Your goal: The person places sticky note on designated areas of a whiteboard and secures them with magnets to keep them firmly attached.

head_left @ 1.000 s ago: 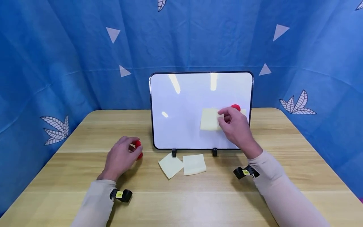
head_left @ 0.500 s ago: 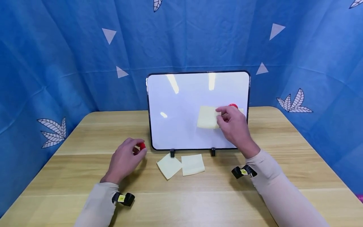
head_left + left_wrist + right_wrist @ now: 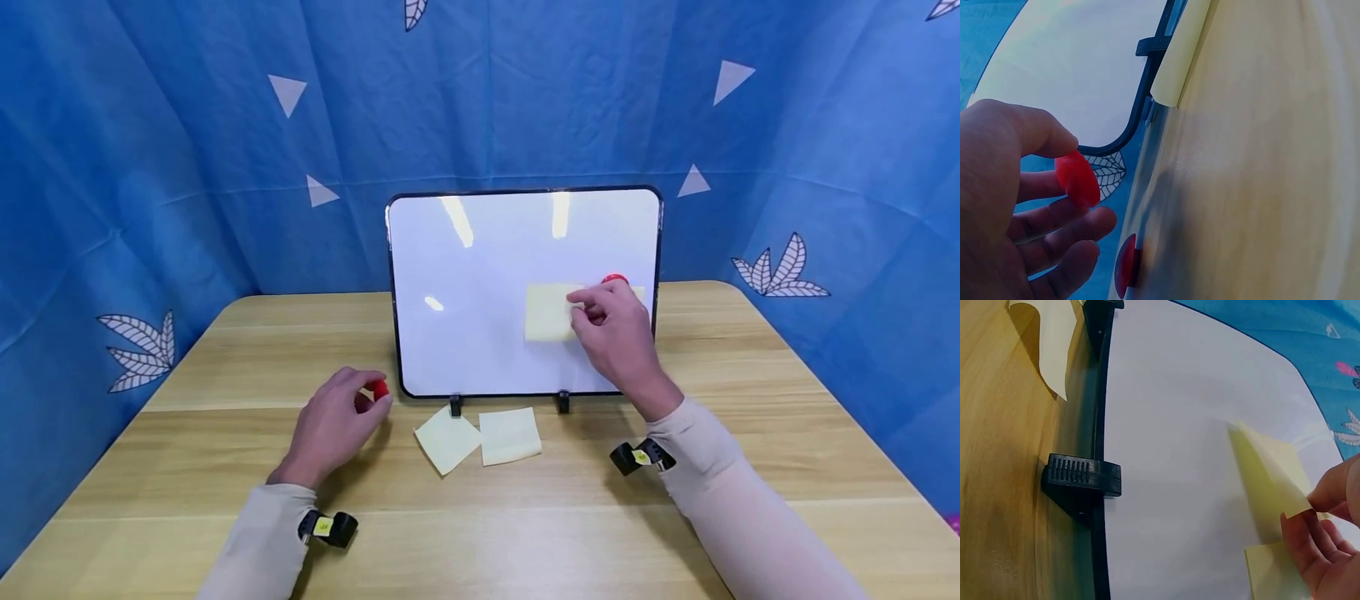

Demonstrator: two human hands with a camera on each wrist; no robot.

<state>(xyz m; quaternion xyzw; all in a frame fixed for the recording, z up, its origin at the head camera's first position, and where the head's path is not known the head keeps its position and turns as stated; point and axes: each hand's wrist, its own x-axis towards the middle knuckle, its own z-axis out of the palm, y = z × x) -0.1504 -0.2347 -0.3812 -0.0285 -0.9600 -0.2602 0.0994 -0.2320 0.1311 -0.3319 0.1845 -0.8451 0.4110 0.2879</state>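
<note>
My left hand [image 3: 333, 429] pinches a round red magnet [image 3: 1079, 178] between thumb and fingers, above the table left of the whiteboard [image 3: 465, 317]. A second red magnet [image 3: 1125, 265] sits on the table below that hand; in the head view it is hidden. At the board's right side, my right hand [image 3: 618, 337] pinches the edge of a pale yellow sticky note [image 3: 1272, 469], which bends away from the board in the right wrist view. Beside it on the board is another yellow note [image 3: 1275, 572], mostly behind the hand. Above the knuckles shows a red magnet [image 3: 615, 278] on the board.
Two more yellow notes, a tilted one [image 3: 447, 440] and a straighter one [image 3: 510, 436], lie on the wooden table [image 3: 517, 533] before the board. Black clip feet [image 3: 563, 402] hold up the board's lower edge. A blue curtain [image 3: 487, 92] hangs behind.
My left hand has moved a little right with its magnet, and the other red magnet has gone out of sight in the head view. The right hand and its note have barely shifted.
</note>
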